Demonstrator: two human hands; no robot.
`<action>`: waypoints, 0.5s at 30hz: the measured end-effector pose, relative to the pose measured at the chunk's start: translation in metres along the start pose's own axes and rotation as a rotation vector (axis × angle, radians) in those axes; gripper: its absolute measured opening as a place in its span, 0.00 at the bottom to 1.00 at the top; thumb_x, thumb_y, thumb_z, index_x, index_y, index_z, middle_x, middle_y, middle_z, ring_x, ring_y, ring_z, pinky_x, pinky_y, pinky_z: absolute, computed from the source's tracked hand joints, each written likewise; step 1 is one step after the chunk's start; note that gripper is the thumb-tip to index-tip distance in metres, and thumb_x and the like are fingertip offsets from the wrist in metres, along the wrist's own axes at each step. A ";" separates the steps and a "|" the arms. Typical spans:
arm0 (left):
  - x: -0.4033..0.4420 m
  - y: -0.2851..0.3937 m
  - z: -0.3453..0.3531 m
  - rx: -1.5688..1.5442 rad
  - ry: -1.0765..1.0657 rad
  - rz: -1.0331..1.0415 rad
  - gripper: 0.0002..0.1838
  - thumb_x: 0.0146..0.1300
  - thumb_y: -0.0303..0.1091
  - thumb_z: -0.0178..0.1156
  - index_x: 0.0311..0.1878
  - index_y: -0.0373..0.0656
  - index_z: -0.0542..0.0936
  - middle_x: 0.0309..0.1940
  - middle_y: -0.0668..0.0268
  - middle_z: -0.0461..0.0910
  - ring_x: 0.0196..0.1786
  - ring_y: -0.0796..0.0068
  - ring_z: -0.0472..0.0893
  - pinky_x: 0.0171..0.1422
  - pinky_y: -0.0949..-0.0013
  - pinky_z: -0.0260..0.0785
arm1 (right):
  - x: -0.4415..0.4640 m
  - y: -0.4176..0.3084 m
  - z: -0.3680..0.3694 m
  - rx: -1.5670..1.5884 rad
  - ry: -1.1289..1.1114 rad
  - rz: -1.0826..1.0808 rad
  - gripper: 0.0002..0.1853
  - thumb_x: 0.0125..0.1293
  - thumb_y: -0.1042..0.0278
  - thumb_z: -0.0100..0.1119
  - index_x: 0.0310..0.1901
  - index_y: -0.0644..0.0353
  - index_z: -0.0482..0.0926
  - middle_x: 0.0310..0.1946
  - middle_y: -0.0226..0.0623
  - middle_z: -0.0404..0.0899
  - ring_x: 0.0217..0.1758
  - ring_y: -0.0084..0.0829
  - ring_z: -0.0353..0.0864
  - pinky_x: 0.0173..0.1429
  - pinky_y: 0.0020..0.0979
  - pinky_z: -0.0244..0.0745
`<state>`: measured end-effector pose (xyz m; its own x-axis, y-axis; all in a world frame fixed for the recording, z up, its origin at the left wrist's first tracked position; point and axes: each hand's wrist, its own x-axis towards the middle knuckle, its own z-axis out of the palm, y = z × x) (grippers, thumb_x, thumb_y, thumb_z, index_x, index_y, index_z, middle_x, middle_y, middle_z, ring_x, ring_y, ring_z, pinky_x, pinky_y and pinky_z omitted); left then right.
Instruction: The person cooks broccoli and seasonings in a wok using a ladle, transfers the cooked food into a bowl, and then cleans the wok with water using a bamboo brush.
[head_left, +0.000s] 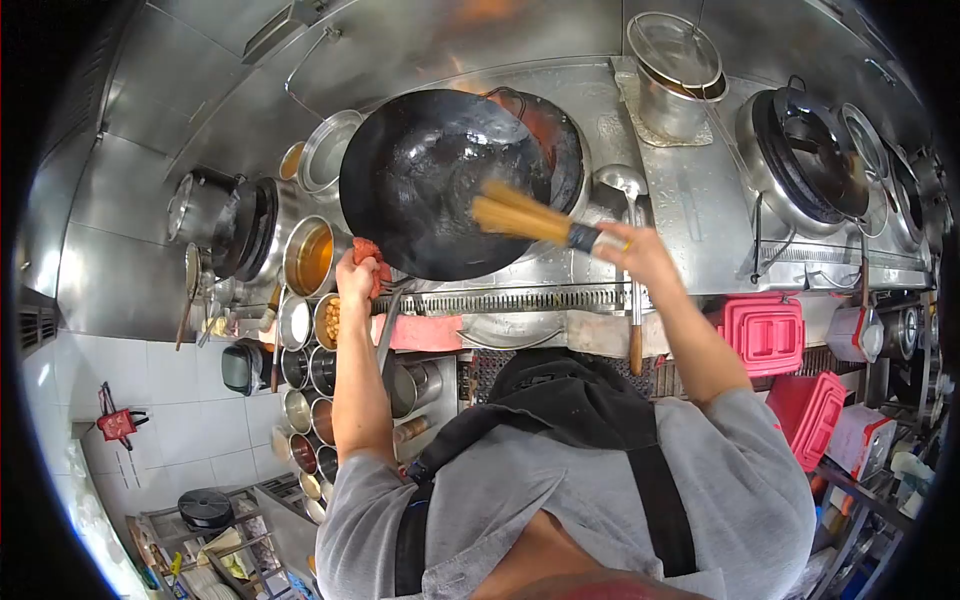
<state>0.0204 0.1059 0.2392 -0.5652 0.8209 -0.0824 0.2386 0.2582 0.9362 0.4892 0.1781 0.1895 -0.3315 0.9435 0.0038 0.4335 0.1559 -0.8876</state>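
A large black wok [410,190] sits tilted on the stove, its inside wet and shiny. My left hand [352,278] is closed on a red cloth [372,262] at the wok's near left rim; the cloth and fingers hide whatever handle is there. In my right hand [640,255] is a bamboo wok brush [525,215], gripped at its dark-banded end. Its bristles point left over the wok's right half and are slightly blurred. Just beyond my right hand a steel ladle [622,180] lies on the stove top, its wooden-ended handle reaching past the front edge.
Orange flame glows behind the wok. To the left stand a pot of orange liquid [316,255] and several seasoning containers [294,322]. A strainer [675,50] rests on a steel pot at the back right. Another wok [820,155] and pink lidded bins [762,335] are at right.
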 end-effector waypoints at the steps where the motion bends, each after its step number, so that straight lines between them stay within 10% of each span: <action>1: 0.001 0.006 0.001 0.089 0.005 0.066 0.13 0.49 0.21 0.52 0.40 0.33 0.79 0.30 0.61 0.81 0.30 0.71 0.81 0.34 0.69 0.74 | -0.008 -0.009 0.011 -0.025 -0.033 -0.038 0.25 0.55 0.55 0.70 0.54 0.55 0.82 0.48 0.46 0.83 0.52 0.41 0.83 0.59 0.35 0.74; 15: -0.069 0.038 0.027 0.586 0.129 0.684 0.30 0.49 0.28 0.59 0.59 0.33 0.74 0.39 0.45 0.83 0.43 0.49 0.85 0.50 0.58 0.76 | -0.008 0.005 0.059 -0.004 -0.184 0.058 0.28 0.54 0.51 0.64 0.57 0.51 0.79 0.44 0.55 0.82 0.49 0.51 0.82 0.57 0.41 0.74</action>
<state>0.0900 0.0724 0.2708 -0.2286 0.8359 0.4990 0.8979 -0.0171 0.4399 0.4446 0.1544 0.1581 -0.4535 0.8815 -0.1317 0.4591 0.1043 -0.8823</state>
